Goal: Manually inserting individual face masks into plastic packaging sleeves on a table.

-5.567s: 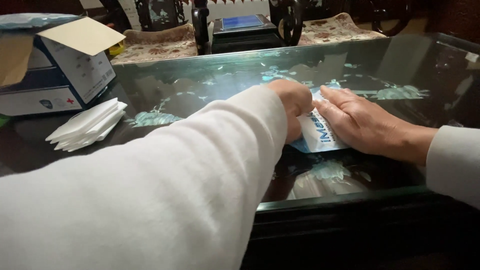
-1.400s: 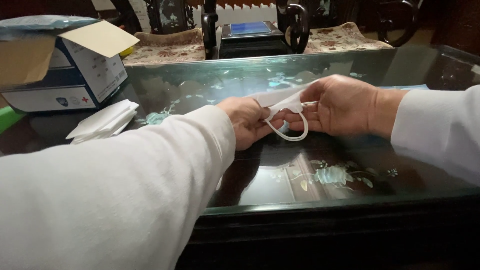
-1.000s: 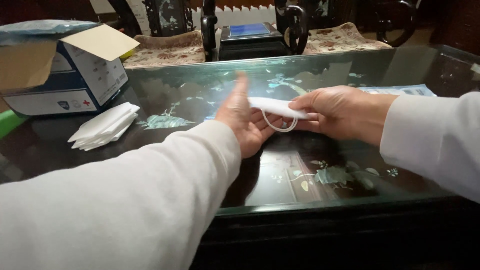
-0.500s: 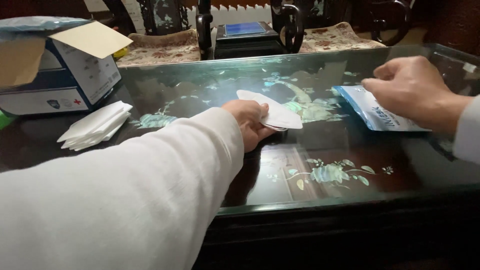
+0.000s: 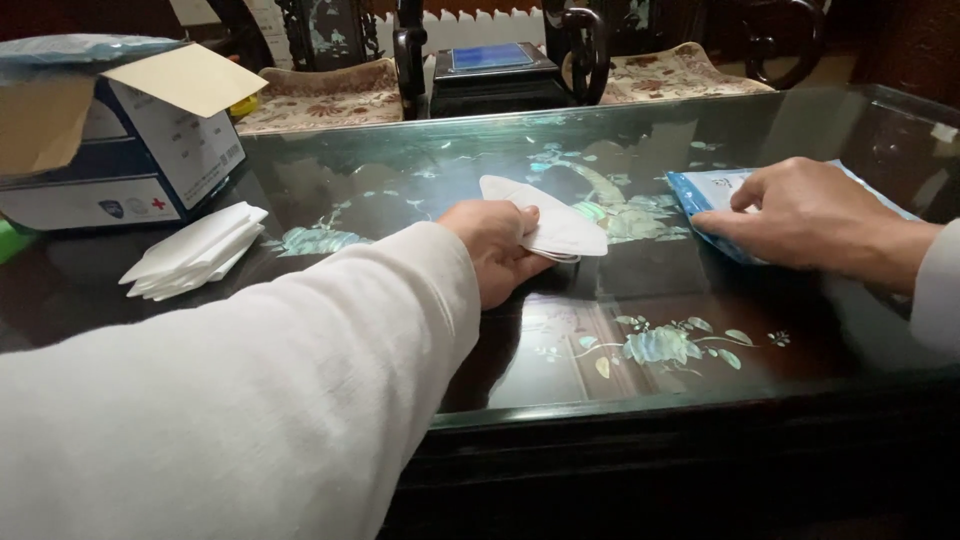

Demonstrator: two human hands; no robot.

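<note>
Left hand pinches folded white face mask above glass tabletop, centre. Right hand lies flat, fingers spread, pressing blue wrapper; mask stack well left.

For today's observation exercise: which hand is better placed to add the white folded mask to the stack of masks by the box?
Probably the left hand: it grips the white folded mask and is nearer the stack of masks. The right hand presses the blue wrapper.

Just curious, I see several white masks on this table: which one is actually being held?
The single folded white mask in the left hand, mid-table. The other masks lie untouched in a stack beside the open box.
</note>
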